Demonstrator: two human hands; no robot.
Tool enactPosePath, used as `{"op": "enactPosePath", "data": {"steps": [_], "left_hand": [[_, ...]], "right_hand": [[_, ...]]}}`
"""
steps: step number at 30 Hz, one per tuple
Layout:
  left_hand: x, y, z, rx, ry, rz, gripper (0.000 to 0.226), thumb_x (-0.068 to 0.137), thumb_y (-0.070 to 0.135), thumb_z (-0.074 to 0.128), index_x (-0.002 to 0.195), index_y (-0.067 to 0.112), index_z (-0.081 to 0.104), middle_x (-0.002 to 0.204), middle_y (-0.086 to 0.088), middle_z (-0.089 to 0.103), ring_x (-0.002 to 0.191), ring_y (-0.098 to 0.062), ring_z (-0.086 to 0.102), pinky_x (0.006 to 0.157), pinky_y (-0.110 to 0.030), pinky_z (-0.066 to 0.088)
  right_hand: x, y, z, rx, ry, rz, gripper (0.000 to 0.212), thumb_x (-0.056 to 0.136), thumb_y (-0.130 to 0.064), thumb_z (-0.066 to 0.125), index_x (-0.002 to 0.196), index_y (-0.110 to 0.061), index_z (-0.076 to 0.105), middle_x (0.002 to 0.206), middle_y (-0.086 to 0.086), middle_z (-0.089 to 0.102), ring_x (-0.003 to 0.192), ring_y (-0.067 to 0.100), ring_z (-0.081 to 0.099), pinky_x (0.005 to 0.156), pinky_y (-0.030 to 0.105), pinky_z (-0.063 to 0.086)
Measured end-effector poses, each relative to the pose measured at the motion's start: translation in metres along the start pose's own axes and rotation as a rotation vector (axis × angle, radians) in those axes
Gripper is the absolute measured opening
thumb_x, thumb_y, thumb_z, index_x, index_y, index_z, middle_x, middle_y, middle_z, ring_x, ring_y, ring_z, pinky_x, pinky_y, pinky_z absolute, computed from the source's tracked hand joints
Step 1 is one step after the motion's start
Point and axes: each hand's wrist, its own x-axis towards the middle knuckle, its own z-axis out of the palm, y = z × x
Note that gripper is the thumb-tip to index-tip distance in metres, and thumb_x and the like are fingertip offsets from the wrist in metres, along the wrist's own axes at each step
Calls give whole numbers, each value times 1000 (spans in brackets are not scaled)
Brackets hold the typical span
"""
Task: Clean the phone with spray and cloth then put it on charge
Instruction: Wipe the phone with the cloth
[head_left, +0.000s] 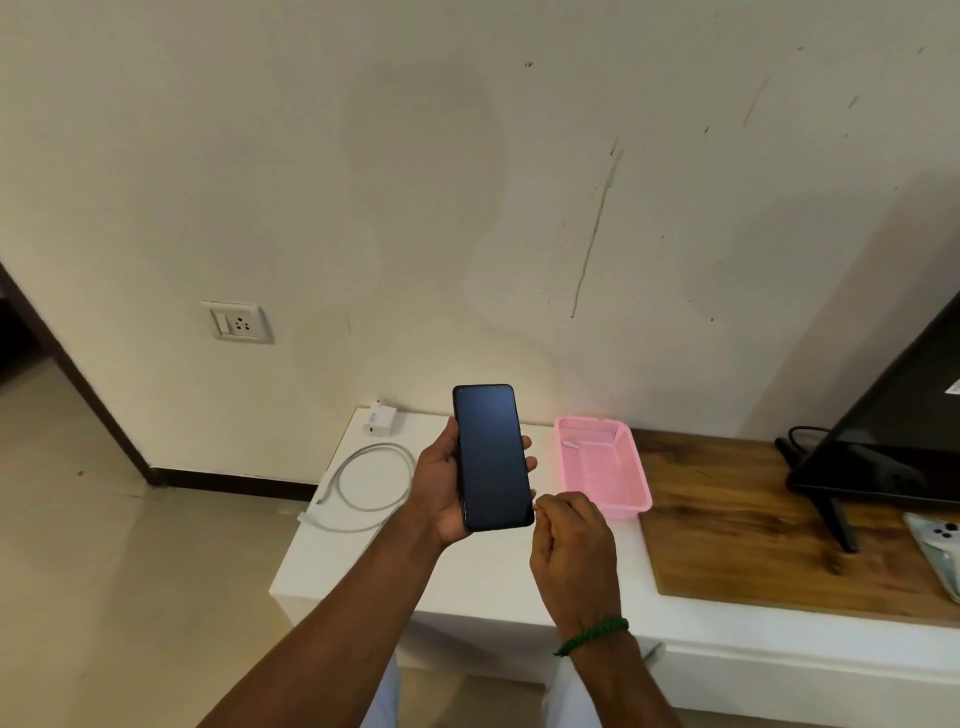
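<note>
A black phone (492, 457) with a dark screen is held upright above the white table (467, 571), gripped in my left hand (441, 483). My right hand (574, 551) hovers at the phone's lower right corner, fingers curled, thumb and forefinger near the phone's edge; nothing shows in it. A white charger adapter (382, 418) lies at the back left of the table. A coiled white cable (363, 483) rests in front of it. No spray or cloth is in view.
A pink plastic basket (602, 467) stands right of the phone, with a small white item inside. A wall socket (238, 323) is on the wall at left. A wooden board (769, 519), a black TV (893, 441) and another phone (940, 551) sit at right.
</note>
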Motion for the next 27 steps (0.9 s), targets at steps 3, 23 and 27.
{"op": "enactPosePath", "data": {"steps": [3,23,27], "left_hand": [[4,0,-3,40,46,5,63,95,58,34,124,10,64,120,-17,62,98,-36,63,88,-48,48],[60,-37,-76,458,544,1,39,100,36,38,106,7,64,94,-12,71,79,-29,68,78,-45,54],[73,-48,-93,444,585,-10,33,99,31,37,107,8,59,95,-15,66,76,-30,65,72,-41,53]], "right_hand": [[5,13,-1,111,-2,108,9,82,-14,67,81,-5,70,79,10,71,70,22,68,74,32,53],[7,197,76,261,-246,1041,18,74,-17,75,60,-12,64,54,15,65,41,28,63,45,41,56],[-17,245,114,221,-293,1097,22,67,-28,78,53,-18,63,51,6,65,49,28,65,52,46,57]]}}
